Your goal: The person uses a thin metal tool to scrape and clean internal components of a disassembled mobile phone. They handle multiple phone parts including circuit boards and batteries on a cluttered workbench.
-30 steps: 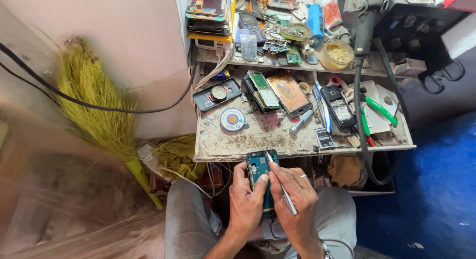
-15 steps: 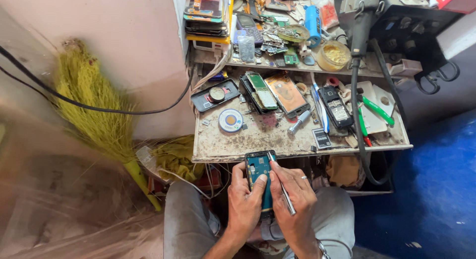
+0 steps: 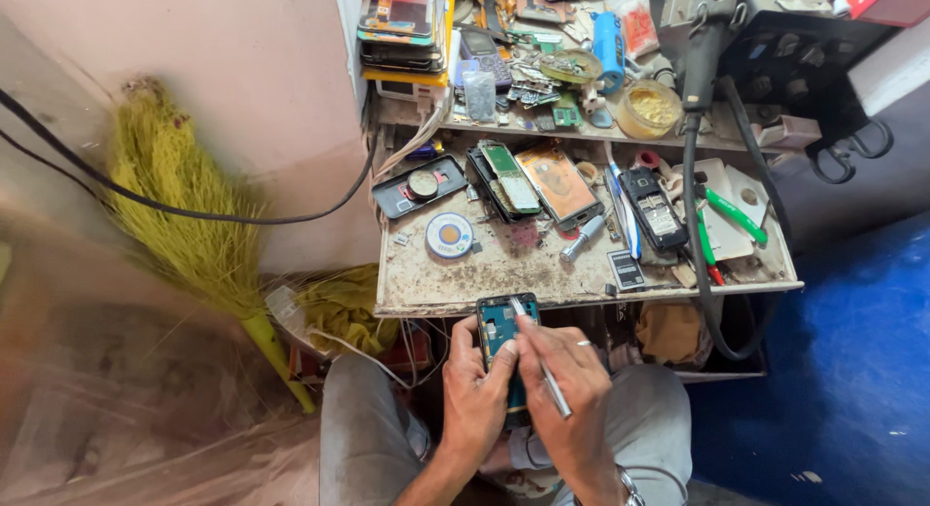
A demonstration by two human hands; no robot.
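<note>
We sit low at the bench, knees at six o'clock in grey trousers, and both our hands meet just above the lap. Our left hand wraps around the opened phone, fingers curled along its left edge and behind it, holding it upright with its bare teal circuit board facing us. Our right hand pinches a thin metal tool like a pen, its tip resting on the upper part of the board, at about twelve o'clock on the phone. The phone hangs over our lap, just short of the worktable's front edge, supported by nothing but the left hand.

We judge the risks this way: the tip sits on exposed electronics, so a slip of the right hand could scrape parts off the board or jab our left thumb, which lies close beside it. With no surface beneath, a loosened left grip would drop the phone to the floor, and any small freed part would fall out of sight.

Further out, at twelve o'clock, the stained table carries a round solder reel, a row of other dismantled phones and green-handled pliers toward two o'clock. Beyond, a cluttered shelf holds a yellow tub. At ten o'clock a yellow broom leans by the wall.
</note>
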